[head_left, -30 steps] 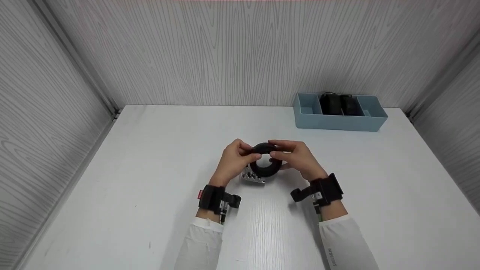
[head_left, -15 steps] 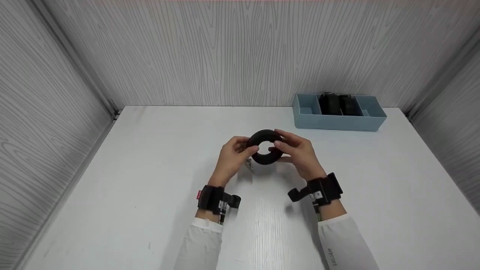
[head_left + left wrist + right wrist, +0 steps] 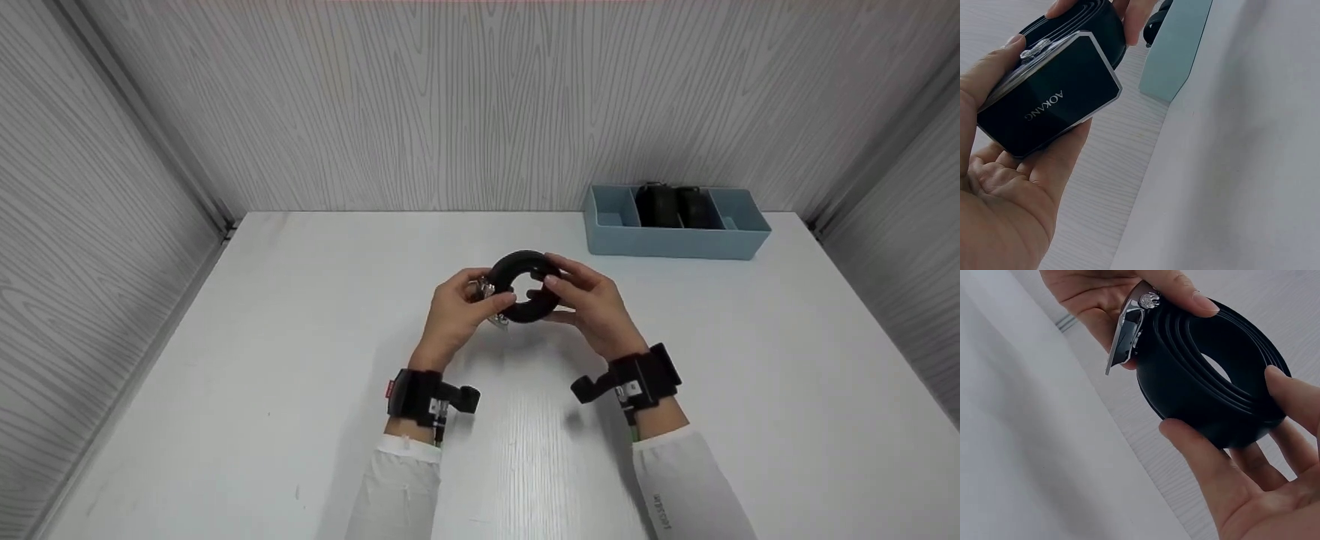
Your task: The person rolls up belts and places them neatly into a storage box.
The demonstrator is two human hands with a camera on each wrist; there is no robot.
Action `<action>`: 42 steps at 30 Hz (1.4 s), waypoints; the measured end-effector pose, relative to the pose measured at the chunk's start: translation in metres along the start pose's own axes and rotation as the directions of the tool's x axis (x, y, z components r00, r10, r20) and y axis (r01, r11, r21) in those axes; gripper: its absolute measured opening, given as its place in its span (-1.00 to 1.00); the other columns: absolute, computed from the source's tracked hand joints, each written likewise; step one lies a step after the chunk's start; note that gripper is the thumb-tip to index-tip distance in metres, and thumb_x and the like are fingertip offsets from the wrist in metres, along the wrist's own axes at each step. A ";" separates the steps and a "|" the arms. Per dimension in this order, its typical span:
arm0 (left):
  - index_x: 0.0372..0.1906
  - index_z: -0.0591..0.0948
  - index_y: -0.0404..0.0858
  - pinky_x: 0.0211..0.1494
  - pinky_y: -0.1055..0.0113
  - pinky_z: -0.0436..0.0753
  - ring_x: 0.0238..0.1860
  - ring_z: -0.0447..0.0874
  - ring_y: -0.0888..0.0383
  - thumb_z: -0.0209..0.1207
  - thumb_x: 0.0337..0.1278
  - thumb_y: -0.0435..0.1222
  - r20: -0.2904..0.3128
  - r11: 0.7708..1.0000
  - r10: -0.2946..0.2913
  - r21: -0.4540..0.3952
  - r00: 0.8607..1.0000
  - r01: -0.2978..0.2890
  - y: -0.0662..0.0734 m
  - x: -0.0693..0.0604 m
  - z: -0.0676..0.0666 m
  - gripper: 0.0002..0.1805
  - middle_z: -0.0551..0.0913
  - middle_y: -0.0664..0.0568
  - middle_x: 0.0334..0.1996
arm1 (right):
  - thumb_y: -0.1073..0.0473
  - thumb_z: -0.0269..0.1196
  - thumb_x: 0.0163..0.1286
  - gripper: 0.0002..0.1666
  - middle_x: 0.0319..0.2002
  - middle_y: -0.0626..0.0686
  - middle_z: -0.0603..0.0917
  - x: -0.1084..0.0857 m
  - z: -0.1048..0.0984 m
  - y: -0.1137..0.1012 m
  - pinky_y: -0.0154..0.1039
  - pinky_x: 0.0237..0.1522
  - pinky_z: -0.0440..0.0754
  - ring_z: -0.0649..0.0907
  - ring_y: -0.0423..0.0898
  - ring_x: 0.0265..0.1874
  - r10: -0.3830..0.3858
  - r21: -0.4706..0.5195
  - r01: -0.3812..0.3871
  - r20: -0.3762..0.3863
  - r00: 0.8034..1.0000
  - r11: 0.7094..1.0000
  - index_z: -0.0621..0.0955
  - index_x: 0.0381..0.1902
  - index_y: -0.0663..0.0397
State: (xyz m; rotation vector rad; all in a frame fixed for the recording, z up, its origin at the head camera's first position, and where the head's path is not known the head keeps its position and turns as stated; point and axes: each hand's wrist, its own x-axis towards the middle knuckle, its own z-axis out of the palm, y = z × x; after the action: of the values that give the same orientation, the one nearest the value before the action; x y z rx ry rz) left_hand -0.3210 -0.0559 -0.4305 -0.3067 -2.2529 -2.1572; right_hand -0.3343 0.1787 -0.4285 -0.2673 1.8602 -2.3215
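A black belt (image 3: 514, 264), rolled into a coil of several layers, is held up above the white table between both hands. Its silver-edged buckle (image 3: 1081, 90) has a dark face lettered AOKANG. My left hand (image 3: 450, 313) grips the buckle end, thumb on the coil's near side and fingers behind the buckle. On the opposite side my right hand (image 3: 602, 309) pinches the coil (image 3: 1176, 385), with a thumb and fingers on its outside and another fingertip at its inner edge. In the head view the buckle is mostly covered by the left hand.
A blue divided box (image 3: 667, 242) stands at the back right of the white table (image 3: 225, 360), near the back wall (image 3: 420, 105). Two black rolled items (image 3: 660, 207) sit upright in its middle compartments. Each wrist wears a black camera mount.
Both hands have raised the coiled belt and carried it slightly away from the body and left. The buckle has swung from below the coil to its left side, into the left hand.
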 end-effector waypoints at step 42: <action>0.22 0.66 -0.16 -0.02 0.24 0.68 0.00 0.73 0.06 0.56 0.05 -0.19 0.213 0.993 -0.039 0.114 0.976 0.015 0.005 -0.005 -0.013 -0.41 0.75 -0.05 0.02 | 0.10 0.50 0.33 -0.55 0.07 0.01 0.78 -0.015 0.006 -0.028 -0.34 -0.31 0.57 0.69 -0.13 -0.31 -0.067 -0.612 0.227 0.273 0.960 0.758 0.75 0.18 -0.15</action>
State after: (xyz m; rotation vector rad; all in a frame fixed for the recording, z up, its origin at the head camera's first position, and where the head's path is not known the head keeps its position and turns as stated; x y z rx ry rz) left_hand -0.3172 -0.0690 -0.4260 -0.5344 -2.4925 -2.0918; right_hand -0.3188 0.1827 -0.4003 -0.7588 2.5040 -1.5370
